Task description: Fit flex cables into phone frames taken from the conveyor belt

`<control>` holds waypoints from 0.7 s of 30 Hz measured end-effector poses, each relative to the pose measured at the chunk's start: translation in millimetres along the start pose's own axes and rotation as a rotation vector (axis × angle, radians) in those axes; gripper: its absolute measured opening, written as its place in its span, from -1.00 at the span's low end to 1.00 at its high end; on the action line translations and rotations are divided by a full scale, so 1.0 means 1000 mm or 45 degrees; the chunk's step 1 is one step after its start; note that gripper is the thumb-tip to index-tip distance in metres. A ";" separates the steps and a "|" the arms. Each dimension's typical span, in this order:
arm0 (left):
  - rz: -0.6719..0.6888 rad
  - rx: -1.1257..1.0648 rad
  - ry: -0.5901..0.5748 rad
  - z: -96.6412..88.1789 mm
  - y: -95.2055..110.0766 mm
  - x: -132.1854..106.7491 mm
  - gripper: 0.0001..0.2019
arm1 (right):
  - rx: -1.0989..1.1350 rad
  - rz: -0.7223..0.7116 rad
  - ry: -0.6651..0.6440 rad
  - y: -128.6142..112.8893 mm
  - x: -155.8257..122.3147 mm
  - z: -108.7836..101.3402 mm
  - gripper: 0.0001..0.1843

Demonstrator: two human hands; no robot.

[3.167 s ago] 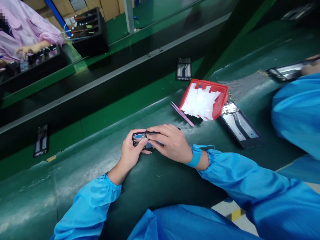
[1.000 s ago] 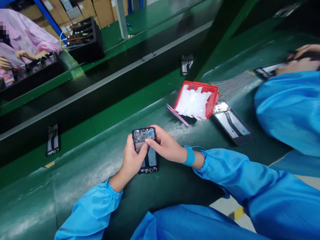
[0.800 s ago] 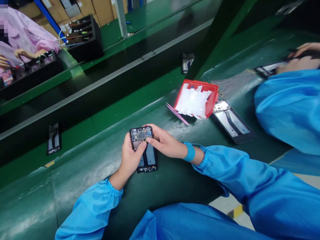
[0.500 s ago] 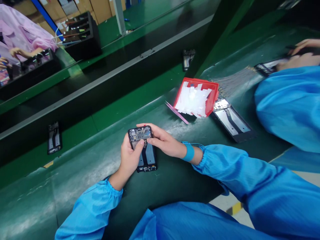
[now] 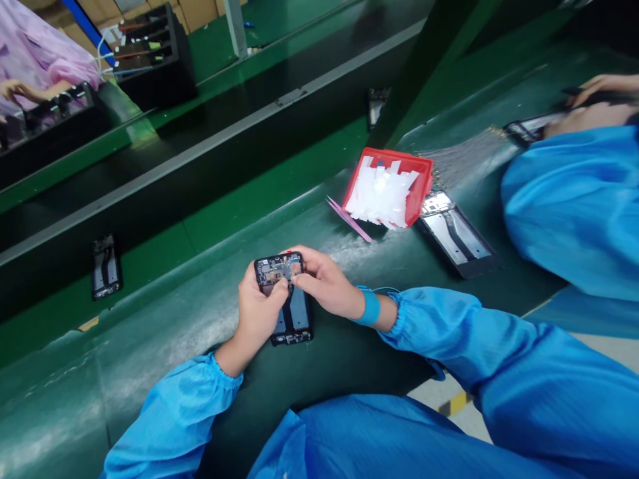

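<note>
An opened smartphone, its circuit board and dark ribbon cable showing, is between my two hands over the green bench. My left hand grips its left edge, the thumb lying on the lower part of the board. From the right, my right hand holds the upper edge, its thumb pressing near the board's right side. The fingers behind the phone are hidden. Beyond my right hand lie pink tweezers, touching or close to a red tray of white strips.
Another opened phone lies right of the tray, beside a bundle of thin cables. A phone rests on the belt at left, another at the back. A co-worker's blue sleeve is at right; black bins stand upper left.
The view has shifted slightly, so the surroundings sit a little higher and further left. Both hands keep their hold on the phone, with the thumbs barely moved.
</note>
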State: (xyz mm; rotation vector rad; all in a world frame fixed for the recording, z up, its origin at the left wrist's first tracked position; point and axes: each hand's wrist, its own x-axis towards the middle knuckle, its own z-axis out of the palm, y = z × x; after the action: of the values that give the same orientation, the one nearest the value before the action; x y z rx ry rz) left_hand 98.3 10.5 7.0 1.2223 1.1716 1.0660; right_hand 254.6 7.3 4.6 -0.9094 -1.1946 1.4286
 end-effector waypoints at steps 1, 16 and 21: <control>-0.017 -0.015 0.011 -0.001 -0.002 0.001 -0.71 | 0.006 -0.002 -0.028 0.002 0.001 -0.001 -0.70; -0.014 -0.271 -0.078 -0.028 -0.012 0.034 -0.47 | -0.378 0.046 -0.048 0.008 0.012 -0.023 -0.56; 0.000 -0.182 -0.090 -0.030 -0.016 0.031 -0.38 | -0.249 0.167 -0.050 0.008 0.012 -0.026 -0.51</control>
State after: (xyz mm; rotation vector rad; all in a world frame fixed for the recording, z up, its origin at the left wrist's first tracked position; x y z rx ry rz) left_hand 71.8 43.1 -11.0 1.1390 1.0240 1.0793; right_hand 275.6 25.0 -7.9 -1.1159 -1.3418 1.4566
